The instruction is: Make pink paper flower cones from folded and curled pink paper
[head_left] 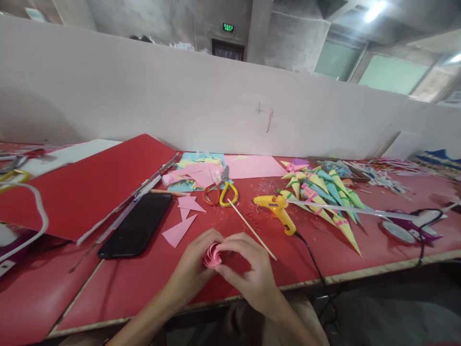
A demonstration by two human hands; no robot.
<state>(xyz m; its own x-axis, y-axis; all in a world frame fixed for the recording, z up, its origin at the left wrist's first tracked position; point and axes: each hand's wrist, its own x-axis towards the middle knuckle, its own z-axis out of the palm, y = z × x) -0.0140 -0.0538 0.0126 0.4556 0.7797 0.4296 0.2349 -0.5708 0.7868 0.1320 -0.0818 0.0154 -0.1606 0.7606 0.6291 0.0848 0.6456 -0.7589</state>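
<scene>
A small curled pink paper piece, rolled in spiral layers, is held between my two hands above the table's front part. My left hand wraps round its left side with closed fingers. From the right, my right hand pinches its edge between thumb and fingertips. Just beyond lie pink paper triangles, a thin wooden stick and scissors with one red and one yellow handle. A yellow hot glue gun with a long clear glue stick rests to the right.
A black phone lies at the left beside a large red sheet. Pink sheets and scraps sit at the back. Several yellow, green and blue paper cones are heaped at the right. A white partition stands behind the red table.
</scene>
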